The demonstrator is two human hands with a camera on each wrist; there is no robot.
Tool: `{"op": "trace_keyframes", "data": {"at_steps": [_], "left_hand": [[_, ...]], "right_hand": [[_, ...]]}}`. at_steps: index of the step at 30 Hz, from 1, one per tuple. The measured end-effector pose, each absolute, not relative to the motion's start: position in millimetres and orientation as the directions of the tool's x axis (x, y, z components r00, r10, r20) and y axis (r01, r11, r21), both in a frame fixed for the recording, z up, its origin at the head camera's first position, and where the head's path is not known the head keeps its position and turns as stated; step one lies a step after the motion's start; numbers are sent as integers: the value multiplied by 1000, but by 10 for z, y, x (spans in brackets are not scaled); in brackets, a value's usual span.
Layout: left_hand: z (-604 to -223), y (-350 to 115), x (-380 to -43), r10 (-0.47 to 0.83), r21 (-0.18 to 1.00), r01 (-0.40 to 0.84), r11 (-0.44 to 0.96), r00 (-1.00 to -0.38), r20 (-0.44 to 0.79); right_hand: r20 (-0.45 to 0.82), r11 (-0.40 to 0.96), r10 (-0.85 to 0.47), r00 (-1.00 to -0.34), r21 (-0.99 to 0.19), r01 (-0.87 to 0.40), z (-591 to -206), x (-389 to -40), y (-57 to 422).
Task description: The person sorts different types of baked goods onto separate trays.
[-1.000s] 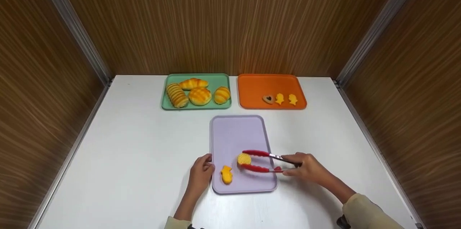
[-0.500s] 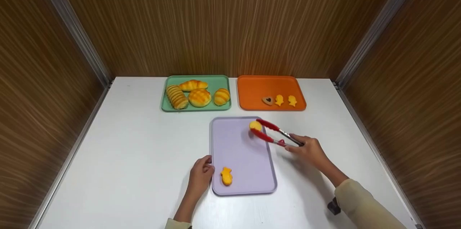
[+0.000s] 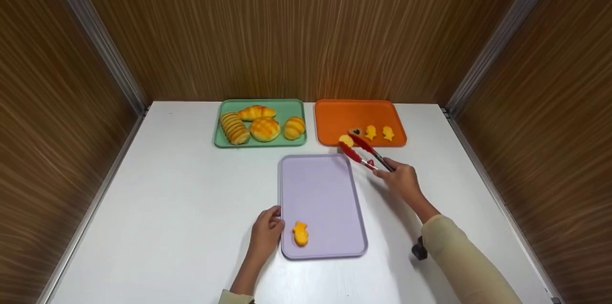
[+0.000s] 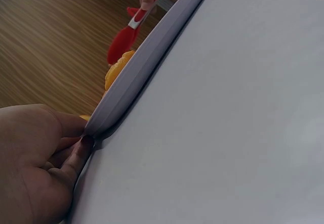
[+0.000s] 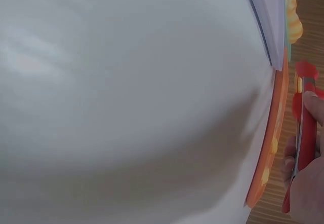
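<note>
My right hand grips red-tipped tongs. Between the tong tips is a round yellow cookie, over the front edge of the orange tray. In the right wrist view the fingers wrap the red tong handle. My left hand pinches the left rim of the lilac tray, with thumb and finger at its edge in the left wrist view. One orange fish-shaped cookie lies on the lilac tray near that hand.
On the orange tray lie a brown heart cookie, partly behind the tongs, and two yellow fish-shaped cookies. To its left, a green tray bears several breads, one a croissant. Wood-grain panels wall the white table.
The right hand has carried the round cookie in the tongs from the lilac tray away to the orange tray's front edge. The left hand stays at the lilac rim.
</note>
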State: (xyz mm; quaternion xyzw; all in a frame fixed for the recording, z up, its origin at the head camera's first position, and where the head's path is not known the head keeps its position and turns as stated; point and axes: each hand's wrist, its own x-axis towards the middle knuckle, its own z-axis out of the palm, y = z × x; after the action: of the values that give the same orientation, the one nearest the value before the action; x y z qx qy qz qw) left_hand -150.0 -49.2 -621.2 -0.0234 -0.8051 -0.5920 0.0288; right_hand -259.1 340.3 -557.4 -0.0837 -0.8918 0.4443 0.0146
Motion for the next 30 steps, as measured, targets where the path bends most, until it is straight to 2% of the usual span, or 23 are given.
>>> {"op": "trace_keyframes", "data": {"at_steps": [13,30], "left_hand": [[-6188,-485,-1509,7,953,54,298,-998,54],[-6223,-494,-1508,3,958,51,281,-999,53]], "right_hand": [[-57,560,193,-980,-814,158,-5620,-2923,3208],[-67,567,179,-981,-808,159,-5628,-2953,3118]]}}
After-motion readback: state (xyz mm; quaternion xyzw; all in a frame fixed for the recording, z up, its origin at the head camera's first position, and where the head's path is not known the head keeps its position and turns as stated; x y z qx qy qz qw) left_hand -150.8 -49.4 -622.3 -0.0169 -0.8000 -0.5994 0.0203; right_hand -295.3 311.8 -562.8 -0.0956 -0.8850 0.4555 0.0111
